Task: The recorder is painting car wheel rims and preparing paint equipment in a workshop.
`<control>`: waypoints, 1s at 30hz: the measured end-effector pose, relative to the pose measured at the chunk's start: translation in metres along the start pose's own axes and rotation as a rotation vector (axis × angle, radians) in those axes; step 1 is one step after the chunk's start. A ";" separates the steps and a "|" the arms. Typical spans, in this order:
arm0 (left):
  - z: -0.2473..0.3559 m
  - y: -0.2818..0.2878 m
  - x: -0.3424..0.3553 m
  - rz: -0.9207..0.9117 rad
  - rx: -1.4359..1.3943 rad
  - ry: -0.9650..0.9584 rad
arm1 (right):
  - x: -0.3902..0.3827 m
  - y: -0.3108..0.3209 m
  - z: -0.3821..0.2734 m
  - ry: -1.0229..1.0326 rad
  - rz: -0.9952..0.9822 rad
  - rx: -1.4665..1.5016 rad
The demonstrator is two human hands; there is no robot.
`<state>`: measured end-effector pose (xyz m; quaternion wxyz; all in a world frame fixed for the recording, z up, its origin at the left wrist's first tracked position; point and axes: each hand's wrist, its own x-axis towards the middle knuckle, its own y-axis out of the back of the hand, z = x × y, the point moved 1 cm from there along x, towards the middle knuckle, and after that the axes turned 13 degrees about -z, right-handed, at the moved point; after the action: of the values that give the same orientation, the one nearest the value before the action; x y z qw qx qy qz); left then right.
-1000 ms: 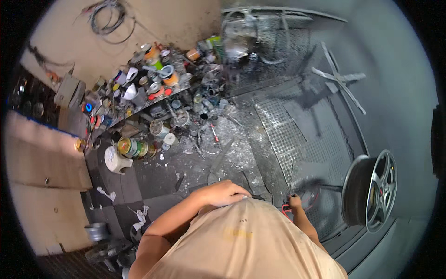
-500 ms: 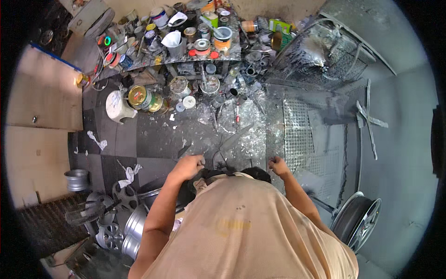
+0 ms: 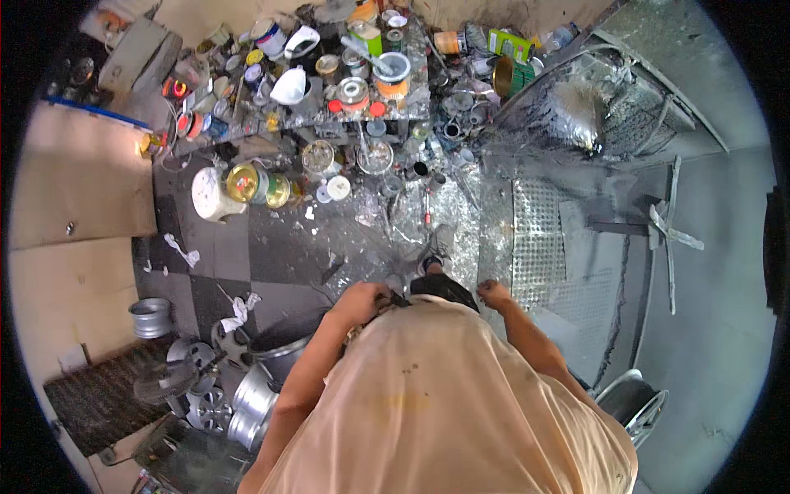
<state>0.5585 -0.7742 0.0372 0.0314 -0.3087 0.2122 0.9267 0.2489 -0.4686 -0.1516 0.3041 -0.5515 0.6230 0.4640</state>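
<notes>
My left hand (image 3: pixel 368 301) is at waist level beside my beige shirt (image 3: pixel 436 395), fingers curled against something dark that I cannot make out. My right hand (image 3: pixel 492 293) hangs to the right of my dark shorts (image 3: pixel 440 288), fingers curled, with any content too small to make out. A shoe of mine (image 3: pixel 432 262) shows on the paint-spattered floor (image 3: pixel 457 222) beyond the shorts.
A paint-caked bench (image 3: pixel 411 111) crowded with cans stands ahead, with tins (image 3: pixel 243 183) and a white stool (image 3: pixel 207 195) before it. Silver wheel rims (image 3: pixel 251 403) lie left. At right are a metal grate (image 3: pixel 535 239), a cross-shaped stand (image 3: pixel 675 230) and a mounted wheel (image 3: pixel 625 407).
The view has swung right, moving the mounted wheel down to the lower right. My hands have separated, my right rising and curled. A shoe has come into view beyond my shorts.
</notes>
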 end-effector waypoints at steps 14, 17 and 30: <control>-0.015 0.101 0.111 -0.024 -0.104 0.352 | 0.124 0.120 -0.136 0.155 -0.038 -0.052; -0.069 0.086 0.124 -0.140 -0.024 0.440 | 0.139 0.129 -0.130 0.209 0.040 -0.043; -0.169 0.176 0.154 -0.096 -0.126 0.338 | 0.112 0.099 -0.213 -0.036 0.053 0.147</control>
<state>0.4951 -1.0146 -0.1084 0.0202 -0.4711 0.1408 0.8705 0.1585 -0.7124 -0.1455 0.3424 -0.5026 0.6643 0.4346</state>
